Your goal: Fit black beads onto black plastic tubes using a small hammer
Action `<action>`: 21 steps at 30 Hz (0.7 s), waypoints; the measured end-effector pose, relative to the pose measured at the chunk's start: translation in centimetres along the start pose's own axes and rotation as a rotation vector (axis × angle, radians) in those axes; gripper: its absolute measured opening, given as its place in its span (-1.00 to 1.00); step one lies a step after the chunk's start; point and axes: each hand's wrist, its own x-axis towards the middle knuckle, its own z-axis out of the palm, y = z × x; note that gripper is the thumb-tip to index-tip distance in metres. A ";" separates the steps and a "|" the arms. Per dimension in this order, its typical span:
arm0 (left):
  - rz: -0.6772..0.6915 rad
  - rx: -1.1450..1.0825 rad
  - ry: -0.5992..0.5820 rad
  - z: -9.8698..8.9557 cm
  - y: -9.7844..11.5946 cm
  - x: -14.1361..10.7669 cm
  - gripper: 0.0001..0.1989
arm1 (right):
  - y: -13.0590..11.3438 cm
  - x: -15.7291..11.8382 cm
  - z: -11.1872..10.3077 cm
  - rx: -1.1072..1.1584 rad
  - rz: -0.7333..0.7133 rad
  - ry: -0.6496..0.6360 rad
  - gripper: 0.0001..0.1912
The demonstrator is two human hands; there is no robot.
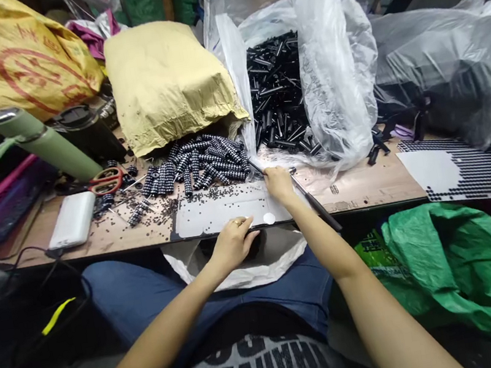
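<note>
Tube (255, 165), dark and slim, pokes out past the pinched fingers of your right hand (279, 183), near the far edge of a pale board (216, 208) on the worktop (367, 184). Your left hand (231, 243) is at the board's near edge, thumb and forefinger slightly apart; I cannot tell whether they hold anything. A longer black rod (318, 205) lies beside your right forearm, jutting past the worktop's front edge. Beyond the board, ringed black pieces (200, 161) are heaped before a yellow sack (168, 78); right of them, a clear plastic bag (341, 82) gapes over black tubes (272, 74). An open white bag (237, 280) sits across your lap.
</note>
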 end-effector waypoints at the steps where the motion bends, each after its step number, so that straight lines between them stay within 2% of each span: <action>1: -0.034 -0.045 0.044 -0.4 -0.2 0.3 -0.67 | -0.2 0.2 0.0 0.078 0.013 0.001 -0.77; 3: -0.145 -0.154 0.158 -1.2 -0.8 1.0 -0.67 | -0.5 -0.8 0.3 0.364 0.006 -0.022 -0.80; 4: -0.215 -0.220 0.216 -1.5 -1.2 1.4 -0.66 | -0.8 -1.8 0.5 0.553 -0.004 -0.081 -0.79; 7: -0.419 -0.517 0.303 -1.6 -2.3 2.7 -0.66 | -2.0 -5.7 1.6 0.982 -0.042 -0.396 -0.62; 8: -0.477 -0.639 0.294 -1.4 -2.6 3.0 -0.68 | -2.5 -6.9 1.9 1.031 -0.050 -0.459 -0.55; 9: -0.530 -0.753 0.272 -1.2 -2.8 3.3 -0.70 | -3.0 -7.8 2.0 1.033 -0.067 -0.464 -0.48; 11: -0.616 -0.909 0.215 -0.5 -2.9 3.4 -0.71 | -3.7 -8.9 1.8 0.926 -0.163 -0.362 -0.25; 13: -0.634 -0.923 0.145 0.1 -2.8 3.4 -0.70 | -3.9 -9.0 1.2 0.737 -0.330 -0.264 0.06; 14: -0.601 -0.880 0.110 0.2 -2.8 3.4 -0.71 | -3.7 -8.8 0.8 0.639 -0.410 -0.252 0.16; 16: -0.466 -0.670 0.088 0.1 -3.2 3.8 -0.76 | -3.1 -8.1 0.5 0.483 -0.478 -0.255 0.18; 19: -0.205 -0.104 0.168 -0.9 -5.3 6.1 -0.70 | -1.7 -7.4 0.8 0.334 -0.350 -0.190 0.15; 21: -0.038 0.227 0.145 -1.8 -7.4 8.2 -0.61 | -0.9 -7.2 1.3 0.256 -0.231 -0.171 0.15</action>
